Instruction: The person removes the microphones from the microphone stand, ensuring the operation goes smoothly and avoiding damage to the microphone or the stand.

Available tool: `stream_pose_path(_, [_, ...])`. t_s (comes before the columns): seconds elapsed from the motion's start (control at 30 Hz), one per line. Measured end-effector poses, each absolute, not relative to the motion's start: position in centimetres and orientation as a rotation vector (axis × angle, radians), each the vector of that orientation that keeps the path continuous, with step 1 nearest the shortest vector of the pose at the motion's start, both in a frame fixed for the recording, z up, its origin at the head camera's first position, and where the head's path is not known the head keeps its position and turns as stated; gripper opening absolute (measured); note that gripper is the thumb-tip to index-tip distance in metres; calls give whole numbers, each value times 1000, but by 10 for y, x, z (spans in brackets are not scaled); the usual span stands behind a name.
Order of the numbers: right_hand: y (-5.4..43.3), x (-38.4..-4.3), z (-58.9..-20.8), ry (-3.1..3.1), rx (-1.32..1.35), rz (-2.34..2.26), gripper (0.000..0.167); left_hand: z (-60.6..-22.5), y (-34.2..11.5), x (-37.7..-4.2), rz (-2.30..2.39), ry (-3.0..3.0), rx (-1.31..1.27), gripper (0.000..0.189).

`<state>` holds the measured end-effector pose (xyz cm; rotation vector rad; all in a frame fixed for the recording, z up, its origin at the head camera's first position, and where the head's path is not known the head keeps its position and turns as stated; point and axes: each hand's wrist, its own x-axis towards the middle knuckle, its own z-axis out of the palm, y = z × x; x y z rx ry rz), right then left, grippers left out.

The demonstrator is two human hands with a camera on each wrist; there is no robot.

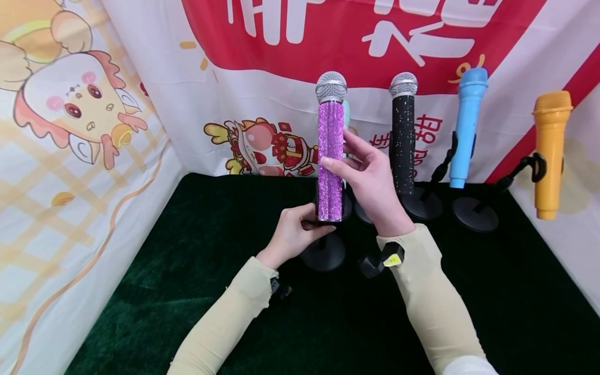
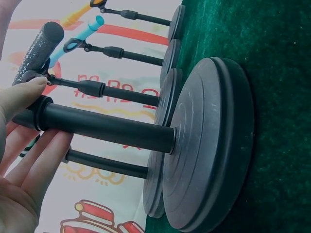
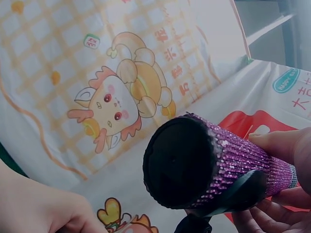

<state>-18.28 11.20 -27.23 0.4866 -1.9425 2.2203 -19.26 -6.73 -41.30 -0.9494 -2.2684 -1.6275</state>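
Note:
A purple glittering microphone (image 1: 330, 156) with a silver mesh head stands upright in front of me. My right hand (image 1: 375, 182) holds its body, thumb on the near side and fingers behind. In the right wrist view a black clip (image 3: 240, 194) lies along the side of the microphone; whether it fully encloses the body I cannot tell. Below the microphone's bottom end, my left hand (image 1: 292, 229) grips the upper part of a black stand's post (image 2: 107, 127) between thumb and fingers. The stand's round base (image 2: 209, 145) sits on the green cloth.
To the right, a black speckled microphone (image 1: 403, 140), a blue microphone (image 1: 469, 125) and an orange microphone (image 1: 552, 156) are on black stands. Behind the purple one a pale green thing (image 1: 346, 112) is mostly hidden. Printed cloth walls (image 1: 262, 94) border the green-covered table (image 1: 187, 291).

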Motion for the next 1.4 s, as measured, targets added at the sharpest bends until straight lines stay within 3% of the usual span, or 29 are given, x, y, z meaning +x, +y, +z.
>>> stream_pose_path(1.4, [109, -203, -260, -1910, 406, 2204, 59, -414, -68, -192, -1634, -2272, -946, 18])
